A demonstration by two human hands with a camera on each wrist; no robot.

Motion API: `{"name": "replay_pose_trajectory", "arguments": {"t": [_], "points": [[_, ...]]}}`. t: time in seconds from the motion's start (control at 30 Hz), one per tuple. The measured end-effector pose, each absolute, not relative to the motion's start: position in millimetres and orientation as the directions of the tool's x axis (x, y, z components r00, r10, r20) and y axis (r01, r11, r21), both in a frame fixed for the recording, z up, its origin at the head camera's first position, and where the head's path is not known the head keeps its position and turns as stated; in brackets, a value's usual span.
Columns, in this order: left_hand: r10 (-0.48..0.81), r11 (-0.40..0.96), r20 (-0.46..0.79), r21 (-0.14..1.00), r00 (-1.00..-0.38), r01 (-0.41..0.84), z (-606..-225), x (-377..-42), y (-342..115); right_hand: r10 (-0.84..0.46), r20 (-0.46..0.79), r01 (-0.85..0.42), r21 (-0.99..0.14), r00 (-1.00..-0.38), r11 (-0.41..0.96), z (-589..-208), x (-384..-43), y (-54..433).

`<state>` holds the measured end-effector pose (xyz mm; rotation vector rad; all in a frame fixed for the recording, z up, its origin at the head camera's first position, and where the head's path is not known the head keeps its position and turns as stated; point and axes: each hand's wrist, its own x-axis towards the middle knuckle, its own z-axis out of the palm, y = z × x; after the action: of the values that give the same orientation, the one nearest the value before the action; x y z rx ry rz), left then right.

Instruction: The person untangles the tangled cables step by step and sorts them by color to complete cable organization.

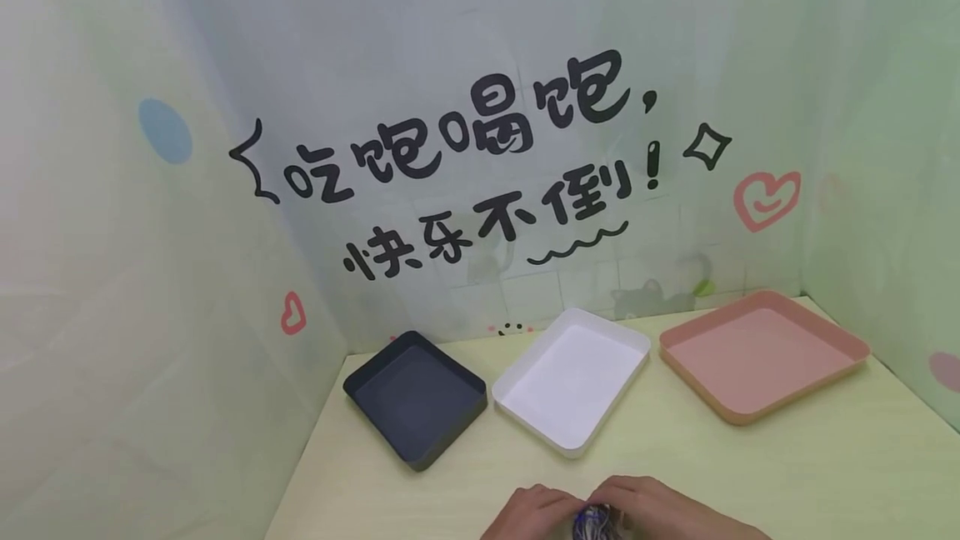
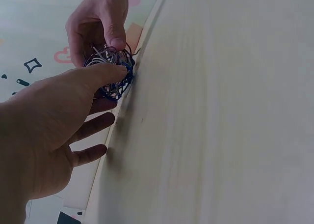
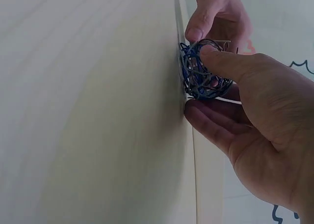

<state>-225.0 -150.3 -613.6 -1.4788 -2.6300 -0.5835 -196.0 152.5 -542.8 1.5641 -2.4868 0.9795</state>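
Note:
A tangled ball of thin wires [image 1: 595, 525], with blue, white and purplish strands, is held between both hands at the bottom of the head view. My left hand [image 1: 531, 515] pinches its left side; in the left wrist view the thumb lies across the wires [image 2: 109, 55] and the lower fingers spread apart. From the other side my right hand [image 1: 660, 510] grips the ball. The right wrist view shows that thumb pressed on the wires [image 3: 195, 79], with fingers curled beneath. The ball's underside is partly hidden by fingers.
Beyond the hands, on the pale wooden table [image 1: 405, 507], lie a black tray [image 1: 416, 398] at left, a white tray [image 1: 573, 386] in the middle and a pink tray [image 1: 765, 357] at right. Printed curtains [image 1: 480, 23] enclose the back and sides.

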Motion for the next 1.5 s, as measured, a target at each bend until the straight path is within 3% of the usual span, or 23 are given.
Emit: {"name": "replay_pose_trajectory", "arguments": {"t": [0.1,0.23,0.4,0.5,0.67,0.77,0.93,1.07,1.27,1.5], "points": [[0.815,0.464,0.193,0.347,-0.546,0.815,-609,-224,-150,-0.780,0.363,-0.775,-0.588,-0.510,0.233,-537,-195,152],[0.770,0.453,0.202,0.495,-0.605,0.742,-559,-206,-145,-0.736,0.395,-0.736,-0.646,-0.550,0.203,-521,-193,153],[0.647,0.352,0.338,0.663,-0.683,0.661,-509,-193,-135,-0.633,0.593,-0.831,-0.536,-0.498,0.152,-494,-203,151],[0.571,0.292,0.379,0.736,-0.728,0.611,-494,-196,-127,-0.561,0.660,-0.853,-0.488,-0.500,0.185,-478,-210,152],[0.527,0.136,0.324,0.881,-0.786,0.454,-474,-207,-113,-0.464,0.696,-0.835,-0.478,-0.549,0.271,-454,-220,151],[0.538,-0.003,0.262,0.951,-0.801,0.309,-466,-212,-104,-0.423,0.726,-0.841,-0.465,-0.542,0.277,-446,-225,148],[0.505,-0.247,0.192,0.966,-0.842,0.072,-459,-221,-88,-0.366,0.781,-0.847,-0.368,-0.506,0.384,-441,-235,141],[0.450,-0.366,0.149,0.930,-0.880,-0.030,-456,-229,-82,-0.344,0.803,-0.843,-0.328,-0.486,0.427,-442,-243,133],[0.413,-0.399,0.143,0.916,-0.899,-0.038,-458,-234,-83,-0.343,0.824,-0.852,-0.281,-0.450,0.442,-447,-251,124],[0.326,-0.348,0.132,0.938,-0.936,0.011,-463,-236,-88,-0.383,0.793,-0.841,-0.276,-0.473,0.465,-446,-248,122]]}}
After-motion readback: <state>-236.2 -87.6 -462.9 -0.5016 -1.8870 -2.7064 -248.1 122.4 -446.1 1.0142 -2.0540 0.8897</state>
